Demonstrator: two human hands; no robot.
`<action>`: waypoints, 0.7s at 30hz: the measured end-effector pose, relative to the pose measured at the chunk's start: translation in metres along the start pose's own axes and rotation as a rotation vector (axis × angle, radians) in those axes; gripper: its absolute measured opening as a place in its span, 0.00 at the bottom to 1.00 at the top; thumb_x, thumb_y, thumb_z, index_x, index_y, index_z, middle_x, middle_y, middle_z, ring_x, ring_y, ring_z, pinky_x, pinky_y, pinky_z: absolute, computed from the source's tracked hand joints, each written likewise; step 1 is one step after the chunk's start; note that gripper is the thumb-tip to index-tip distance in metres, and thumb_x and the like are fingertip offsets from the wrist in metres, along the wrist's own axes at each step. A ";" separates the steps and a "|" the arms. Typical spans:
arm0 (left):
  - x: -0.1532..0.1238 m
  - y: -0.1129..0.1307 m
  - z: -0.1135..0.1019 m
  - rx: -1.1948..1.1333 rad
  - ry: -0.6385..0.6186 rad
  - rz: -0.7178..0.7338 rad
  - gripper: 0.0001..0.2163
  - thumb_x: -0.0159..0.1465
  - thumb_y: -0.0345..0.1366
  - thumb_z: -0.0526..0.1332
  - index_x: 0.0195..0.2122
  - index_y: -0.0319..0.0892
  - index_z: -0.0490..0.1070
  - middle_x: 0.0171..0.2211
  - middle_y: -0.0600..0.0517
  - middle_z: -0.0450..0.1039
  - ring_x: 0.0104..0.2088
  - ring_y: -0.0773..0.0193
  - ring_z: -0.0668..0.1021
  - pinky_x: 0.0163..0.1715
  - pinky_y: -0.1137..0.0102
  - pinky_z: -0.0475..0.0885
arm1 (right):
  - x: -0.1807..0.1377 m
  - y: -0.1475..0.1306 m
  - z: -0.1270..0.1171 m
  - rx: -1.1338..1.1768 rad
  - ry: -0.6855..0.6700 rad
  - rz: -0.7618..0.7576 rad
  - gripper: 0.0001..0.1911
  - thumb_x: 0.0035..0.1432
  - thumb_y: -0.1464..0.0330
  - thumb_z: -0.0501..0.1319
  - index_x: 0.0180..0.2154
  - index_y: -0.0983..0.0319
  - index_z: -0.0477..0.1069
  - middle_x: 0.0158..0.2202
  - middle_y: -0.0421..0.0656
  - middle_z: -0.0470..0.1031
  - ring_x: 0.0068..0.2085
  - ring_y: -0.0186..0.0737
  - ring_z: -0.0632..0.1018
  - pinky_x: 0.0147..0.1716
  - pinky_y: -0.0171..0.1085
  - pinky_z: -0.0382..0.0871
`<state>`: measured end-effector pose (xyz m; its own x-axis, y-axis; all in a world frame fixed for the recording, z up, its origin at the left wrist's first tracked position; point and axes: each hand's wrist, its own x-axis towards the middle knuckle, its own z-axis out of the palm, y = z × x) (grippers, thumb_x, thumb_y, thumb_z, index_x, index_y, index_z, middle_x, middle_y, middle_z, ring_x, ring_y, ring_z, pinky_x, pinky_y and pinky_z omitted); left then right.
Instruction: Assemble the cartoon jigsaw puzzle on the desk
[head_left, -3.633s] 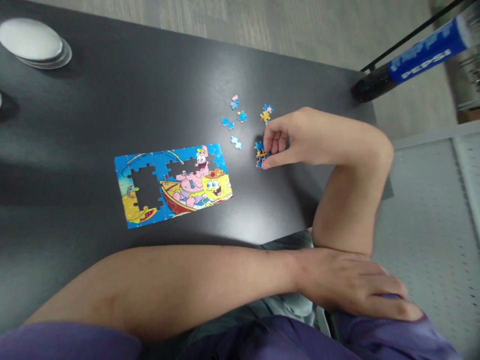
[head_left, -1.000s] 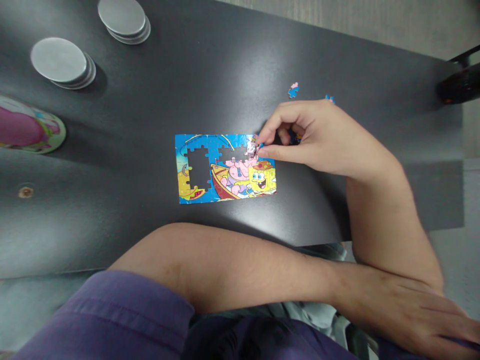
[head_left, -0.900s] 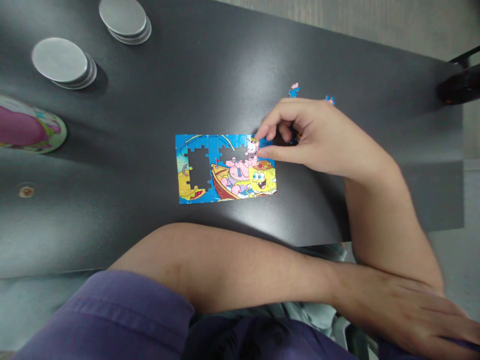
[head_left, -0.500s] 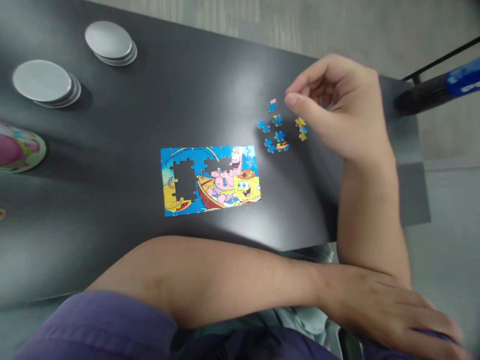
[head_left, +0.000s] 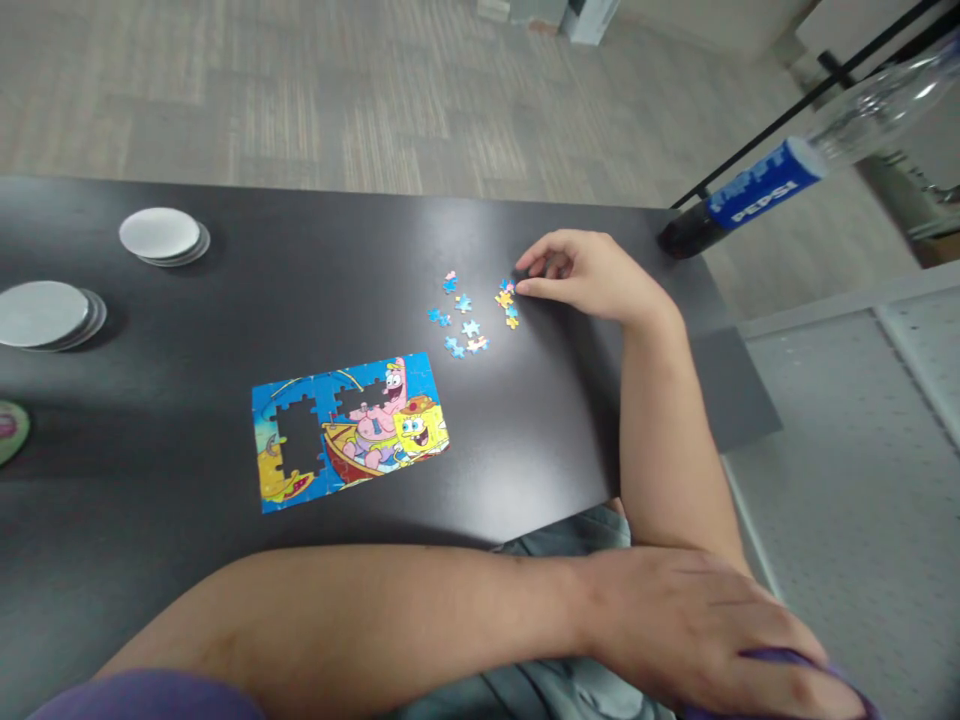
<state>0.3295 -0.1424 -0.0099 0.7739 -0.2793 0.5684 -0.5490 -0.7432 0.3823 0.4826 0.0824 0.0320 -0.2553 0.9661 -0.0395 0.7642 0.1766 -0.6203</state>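
My right hand (head_left: 581, 272) hovers low over the table, thumb and forefinger slightly apart. A blue and pink jigsaw piece (head_left: 508, 286) lies at the thumb's tip, above a short column of yellow and blue pieces (head_left: 511, 312). Left of that column, several loose, mostly blue pieces (head_left: 470, 328) are scattered. A partly assembled cartoon jigsaw puzzle (head_left: 431, 385) lies nearer to me, with two gaps showing the dark tabletop. My left forearm crosses in front of me. My left hand (head_left: 712, 630) is folded round my right arm near the elbow, its fingers over the purple sleeve (head_left: 787, 657).
Two stacks of pale round discs (head_left: 159, 233) (head_left: 43, 314) stand on the dark table (head_left: 300, 290) at the left. A green-rimmed round object (head_left: 11, 432) is cut off by the left edge. A Pepsi bottle (head_left: 765, 195) stands at the far right corner.
The view has tilted up, showing more floor. My right hand's pinched fingers have parted, and a blue and pink piece now lies at the top of the right column. My left hand stays put.
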 end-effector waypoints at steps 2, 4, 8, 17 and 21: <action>0.001 0.000 0.002 -0.023 -0.009 -0.008 0.48 0.86 0.36 0.22 0.91 0.35 0.71 0.86 0.40 0.73 0.84 0.57 0.74 0.87 0.68 0.67 | 0.003 0.001 0.006 0.024 -0.024 -0.015 0.16 0.61 0.55 0.86 0.47 0.54 0.94 0.41 0.45 0.90 0.40 0.50 0.85 0.46 0.48 0.79; 0.007 0.001 0.013 -0.062 -0.009 -0.025 0.49 0.86 0.37 0.21 0.90 0.36 0.72 0.87 0.40 0.70 0.85 0.57 0.73 0.89 0.68 0.64 | 0.006 0.001 0.011 0.046 -0.033 -0.015 0.14 0.61 0.57 0.87 0.45 0.54 0.94 0.41 0.44 0.89 0.40 0.49 0.84 0.44 0.47 0.79; 0.023 0.003 0.051 -0.187 -0.088 -0.104 0.55 0.83 0.38 0.16 0.87 0.40 0.78 0.92 0.43 0.62 0.90 0.55 0.70 0.90 0.68 0.57 | 0.005 -0.001 0.014 0.117 -0.042 -0.015 0.13 0.60 0.58 0.89 0.40 0.52 0.91 0.37 0.43 0.89 0.39 0.50 0.83 0.43 0.48 0.79; 0.054 0.001 0.070 -0.169 -0.176 -0.164 0.45 0.81 0.40 0.35 0.88 0.52 0.80 0.88 0.48 0.70 0.88 0.66 0.73 0.82 0.67 0.68 | 0.004 -0.006 0.016 0.296 -0.059 -0.079 0.20 0.61 0.52 0.90 0.38 0.51 0.85 0.37 0.42 0.89 0.38 0.50 0.85 0.43 0.50 0.81; 0.060 -0.004 0.052 -0.258 -0.420 -0.568 0.35 0.69 0.53 0.52 0.71 0.74 0.91 0.64 0.41 0.83 0.68 0.59 0.93 0.40 0.65 0.82 | 0.000 -0.038 0.031 0.379 0.029 -0.128 0.17 0.65 0.53 0.90 0.41 0.50 0.89 0.41 0.44 0.91 0.42 0.53 0.86 0.45 0.53 0.83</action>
<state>0.3942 -0.1878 -0.0153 0.9871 -0.1420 -0.0735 -0.0456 -0.6909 0.7215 0.4358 0.0699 0.0314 -0.3134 0.9466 0.0756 0.4537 0.2192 -0.8638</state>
